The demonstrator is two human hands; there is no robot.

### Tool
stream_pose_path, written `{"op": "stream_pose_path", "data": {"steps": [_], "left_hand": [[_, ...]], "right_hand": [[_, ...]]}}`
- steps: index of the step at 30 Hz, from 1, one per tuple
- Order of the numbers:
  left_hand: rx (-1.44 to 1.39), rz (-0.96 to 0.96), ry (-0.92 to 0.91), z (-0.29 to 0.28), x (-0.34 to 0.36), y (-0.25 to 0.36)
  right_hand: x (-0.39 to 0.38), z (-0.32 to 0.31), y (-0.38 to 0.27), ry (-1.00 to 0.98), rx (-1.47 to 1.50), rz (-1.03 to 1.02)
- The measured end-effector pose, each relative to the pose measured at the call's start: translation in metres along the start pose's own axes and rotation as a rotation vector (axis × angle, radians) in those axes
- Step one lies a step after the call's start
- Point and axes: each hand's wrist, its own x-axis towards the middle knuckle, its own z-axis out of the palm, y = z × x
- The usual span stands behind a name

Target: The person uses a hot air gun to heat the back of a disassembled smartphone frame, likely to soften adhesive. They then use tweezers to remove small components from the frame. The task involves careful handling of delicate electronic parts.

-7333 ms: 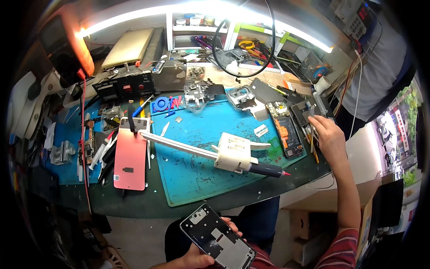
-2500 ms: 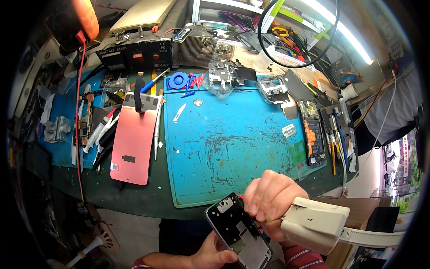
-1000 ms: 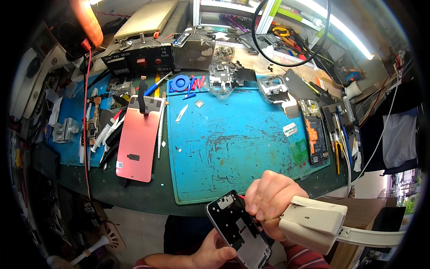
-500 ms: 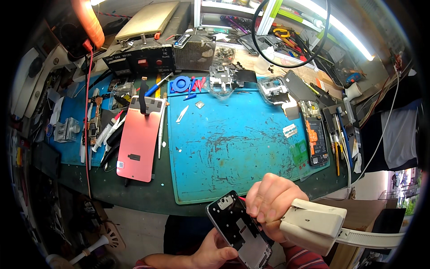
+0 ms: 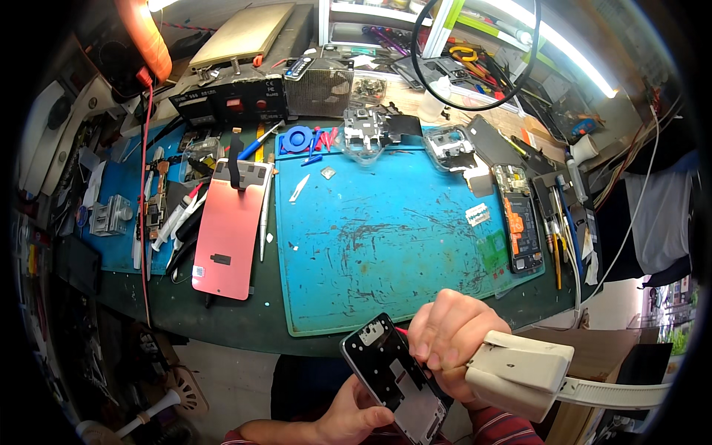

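Observation:
A black phone frame [image 5: 386,357] with a grey metal panel is tilted over the near edge of the bench. My left hand [image 5: 354,417] grips its lower left side, thumb over the edge. Against the frame's right edge, my right hand [image 5: 454,330] is closed round a thin tool; only a bit of its red shaft [image 5: 401,331] shows, and the rest is hidden in the fingers. A cream plastic housing [image 5: 519,372] on a ribbed arm covers my right wrist from view.
Beyond my hands lies a blue work mat [image 5: 356,259]. On it are a razor blade [image 5: 477,215] and an opened phone [image 5: 521,230]. Left of the mat lies a pink-backed phone screen [image 5: 226,237]. A black cable loop [image 5: 417,67] hangs at the back.
The view has shifted very slightly. Both hands keep their hold, and the phone frame stays at nearly the same tilt.

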Motion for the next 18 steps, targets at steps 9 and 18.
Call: {"op": "stream_pose_path", "data": {"steps": [9, 18], "left_hand": [[0.016, 0.010, 0.009, -0.0029, -0.0019, -0.0013], [0.032, 0.020, 0.019, -0.0051, -0.0028, -0.0038]], "right_hand": [[-0.0006, -0.0016, -0.0018, -0.014, 0.005, 0.004], [-0.0033, -0.0027, -0.0029, -0.020, -0.001, -0.013]]}}
